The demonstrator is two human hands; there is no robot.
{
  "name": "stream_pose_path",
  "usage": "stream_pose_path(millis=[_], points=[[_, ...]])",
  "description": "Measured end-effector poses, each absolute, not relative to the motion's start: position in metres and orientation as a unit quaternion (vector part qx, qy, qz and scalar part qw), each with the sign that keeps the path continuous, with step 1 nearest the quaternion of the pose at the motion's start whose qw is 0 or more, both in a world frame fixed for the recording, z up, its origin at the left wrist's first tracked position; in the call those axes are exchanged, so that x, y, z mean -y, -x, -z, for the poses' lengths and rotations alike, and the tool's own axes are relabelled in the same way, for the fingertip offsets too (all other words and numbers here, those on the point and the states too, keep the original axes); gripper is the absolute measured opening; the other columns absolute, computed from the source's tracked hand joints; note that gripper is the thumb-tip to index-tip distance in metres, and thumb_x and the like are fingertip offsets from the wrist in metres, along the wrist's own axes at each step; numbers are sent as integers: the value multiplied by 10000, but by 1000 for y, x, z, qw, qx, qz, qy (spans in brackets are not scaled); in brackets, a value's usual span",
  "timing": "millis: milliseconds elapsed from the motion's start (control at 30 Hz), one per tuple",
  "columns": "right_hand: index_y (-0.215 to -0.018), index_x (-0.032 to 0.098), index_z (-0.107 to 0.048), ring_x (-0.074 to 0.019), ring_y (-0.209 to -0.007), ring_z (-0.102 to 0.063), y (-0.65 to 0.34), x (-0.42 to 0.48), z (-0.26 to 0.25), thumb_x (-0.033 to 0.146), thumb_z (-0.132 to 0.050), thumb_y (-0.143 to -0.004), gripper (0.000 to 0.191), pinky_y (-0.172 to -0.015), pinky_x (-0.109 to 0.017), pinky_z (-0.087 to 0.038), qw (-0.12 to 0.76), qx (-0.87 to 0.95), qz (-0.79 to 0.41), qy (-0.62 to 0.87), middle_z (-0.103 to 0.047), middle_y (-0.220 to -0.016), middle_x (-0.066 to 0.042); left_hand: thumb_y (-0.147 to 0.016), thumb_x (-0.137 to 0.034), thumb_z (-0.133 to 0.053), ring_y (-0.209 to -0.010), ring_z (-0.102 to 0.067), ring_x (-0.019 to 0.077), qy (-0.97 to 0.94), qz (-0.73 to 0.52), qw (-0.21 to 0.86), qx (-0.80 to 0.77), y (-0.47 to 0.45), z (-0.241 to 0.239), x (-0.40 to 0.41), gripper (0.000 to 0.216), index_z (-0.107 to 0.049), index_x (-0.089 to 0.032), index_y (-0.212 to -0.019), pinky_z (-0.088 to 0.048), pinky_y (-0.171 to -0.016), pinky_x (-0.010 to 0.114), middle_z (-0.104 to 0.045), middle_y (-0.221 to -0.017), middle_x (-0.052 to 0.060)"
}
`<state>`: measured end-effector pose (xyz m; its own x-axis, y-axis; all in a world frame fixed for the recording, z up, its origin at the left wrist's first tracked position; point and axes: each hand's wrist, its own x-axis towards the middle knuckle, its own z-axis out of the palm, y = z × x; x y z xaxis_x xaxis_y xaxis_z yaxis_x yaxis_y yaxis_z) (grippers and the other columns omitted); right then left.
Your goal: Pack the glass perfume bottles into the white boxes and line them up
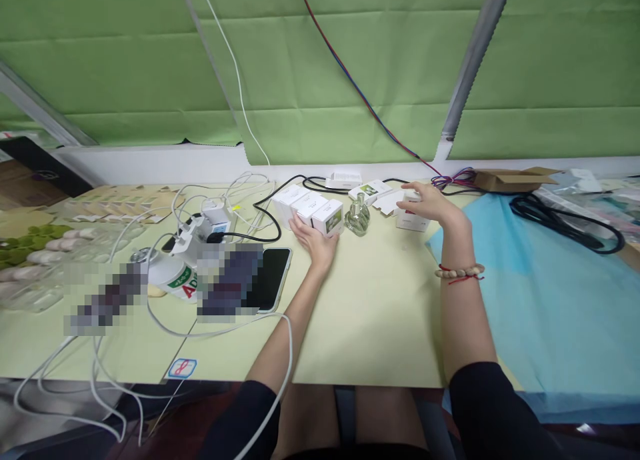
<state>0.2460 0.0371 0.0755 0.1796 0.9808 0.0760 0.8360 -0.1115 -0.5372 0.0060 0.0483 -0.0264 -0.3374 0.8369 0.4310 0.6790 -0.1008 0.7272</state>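
Note:
Near the middle of the table, my left hand [317,243] cups the near end of a row of small white boxes [297,203], its thumb by the front box [327,217], which has a green picture on its side. Just right of that row stands a clear glass bottle [357,217]. My right hand [425,203], with a beaded bracelet at the wrist, grips the top of another white box [413,222], thumb and fingers on either side of it. A white flap [387,203] extends leftward beside this box. A white box with a green picture [370,191] lies behind the bottle.
On the left are a power strip [193,237] with tangled white cables, a phone [273,280] and a white bottle [173,273]. Blue sheeting [550,313] covers the right side, with a coiled black cable [565,223] and an open cardboard box [515,179] behind.

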Motion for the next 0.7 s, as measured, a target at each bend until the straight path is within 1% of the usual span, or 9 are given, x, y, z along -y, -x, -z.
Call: stream_pose_path(millis=[133, 267, 367, 433, 567, 700], points=[[-1322, 219, -486, -358, -1269, -283, -247, -37, -72, 413, -663, -680, 693, -1040, -520, -244, 209, 598, -125, 764, -390, -1273, -154, -590, -169, -757, -1408, 16, 323, -599, -478, 97, -635, -2, 33, -55, 1140, 53, -51, -1384, -111, -1151, 458, -25, -1449, 311], [-1326, 222, -464, -384, -1273, -249, -251, -32, -73, 433, -681, -655, 737, -1036, -564, -207, 202, 588, -135, 772, -359, -1268, -161, -652, -170, -720, -1394, 123, 325, -623, -471, 120, -613, 4, 35, -62, 1118, 98, -37, -1404, -46, -1157, 471, 46, -1471, 289], [-1341, 232, -447, -368, -1279, -255, -255, -28, -74, 433, -667, -678, 727, -1047, -543, -217, 182, 575, -142, 785, -359, -1282, -154, -686, -148, -679, -1390, 145, 314, -626, -472, 137, -606, 8, 35, -65, 1080, 107, -23, -1417, -16, -1159, 458, 52, -1487, 262], [-1349, 241, -438, -345, -1289, -258, -258, -26, -75, 426, -647, -708, 700, -1058, -509, -230, 170, 564, -143, 795, -358, -1300, -142, -702, -138, -656, -1393, 139, 307, -619, -479, 151, -604, 9, 34, -67, 1057, 107, -25, -1425, -22, -1157, 456, 63, -1494, 247], [-1364, 237, -423, -311, -1277, -293, -265, -22, -74, 407, -624, -743, 674, -1057, -416, -265, 161, 548, -149, 807, -358, -1313, -126, -701, -134, -652, -1409, 72, 298, -596, -482, 180, -616, 10, 33, -68, 1060, 104, -44, -1439, -102, -1151, 449, 65, -1503, 228], [-1357, 237, -424, -291, -1256, -343, -270, -23, -71, 372, -624, -749, 654, -1052, -375, -277, 164, 542, -163, 808, -383, -1278, -124, -699, -154, -656, -1414, 13, 301, -585, -479, 185, -628, 11, 33, -70, 1067, 98, -72, -1449, -174, -1132, 462, 56, -1507, 218]])
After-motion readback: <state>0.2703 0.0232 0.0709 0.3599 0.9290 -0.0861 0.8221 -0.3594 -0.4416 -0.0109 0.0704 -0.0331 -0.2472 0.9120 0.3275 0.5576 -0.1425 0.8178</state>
